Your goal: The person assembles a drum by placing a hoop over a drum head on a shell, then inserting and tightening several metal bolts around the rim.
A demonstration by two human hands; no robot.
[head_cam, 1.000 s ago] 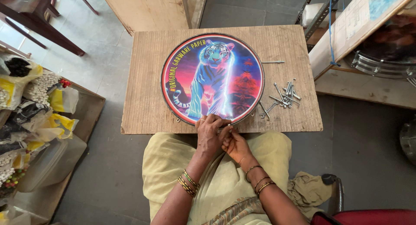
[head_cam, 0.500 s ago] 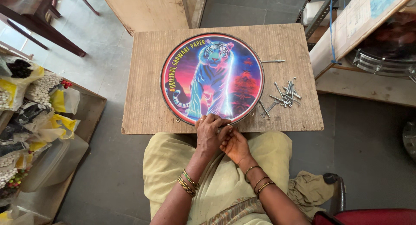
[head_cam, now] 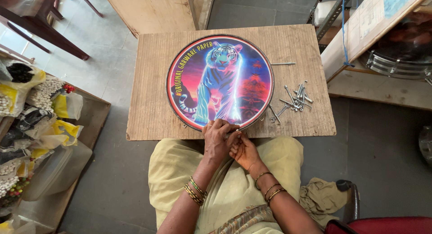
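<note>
At drum (head_cam: 219, 81) near rim, both hands (head_cam: 229, 143) touching.

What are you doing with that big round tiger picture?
A seated person has both hands at the near edge of a round drum with a bright tiger picture, which lies flat on a wooden board. The left hand rests on the rim, and the right hand is beside it, pinching something too small to tell. A pile of metal bolts and hooks lies on the board to the right of the drum.
</note>
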